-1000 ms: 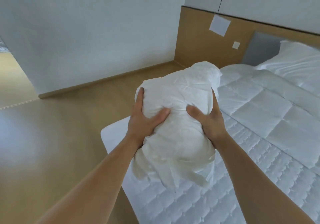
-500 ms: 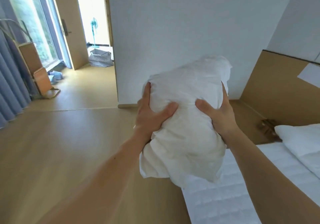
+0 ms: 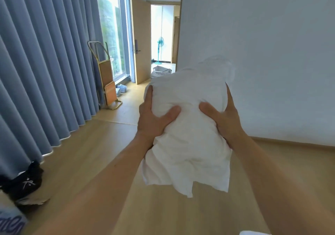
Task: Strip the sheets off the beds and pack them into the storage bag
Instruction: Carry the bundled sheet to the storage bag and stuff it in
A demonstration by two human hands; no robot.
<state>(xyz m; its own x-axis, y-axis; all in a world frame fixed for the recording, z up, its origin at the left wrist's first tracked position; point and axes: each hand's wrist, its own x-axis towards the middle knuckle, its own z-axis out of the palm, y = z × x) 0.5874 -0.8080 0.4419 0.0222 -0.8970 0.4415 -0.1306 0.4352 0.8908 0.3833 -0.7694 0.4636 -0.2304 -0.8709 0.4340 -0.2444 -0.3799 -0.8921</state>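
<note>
A bundled white sheet (image 3: 188, 140) hangs in front of me at chest height, crumpled into a thick roll with loose corners dangling below. My left hand (image 3: 154, 116) grips its left side, thumb pressed into the cloth. My right hand (image 3: 223, 118) grips the right side the same way. A grey checked bag (image 3: 161, 71) stands open on the floor in the far doorway, partly hidden behind the bundle. The beds are out of view except a white corner (image 3: 253, 232) at the bottom edge.
Blue curtains (image 3: 45, 62) line the left side. A folded luggage rack (image 3: 107, 82) leans by the window. An open wooden door (image 3: 140, 40) leads to a bright room with a teal fan (image 3: 159, 49). A black bag (image 3: 23, 184) lies at lower left on the wood floor.
The view has swung left, away from the bed and towards the curtains and doorway. Both hands keep the same grip on the sheet bundle.
</note>
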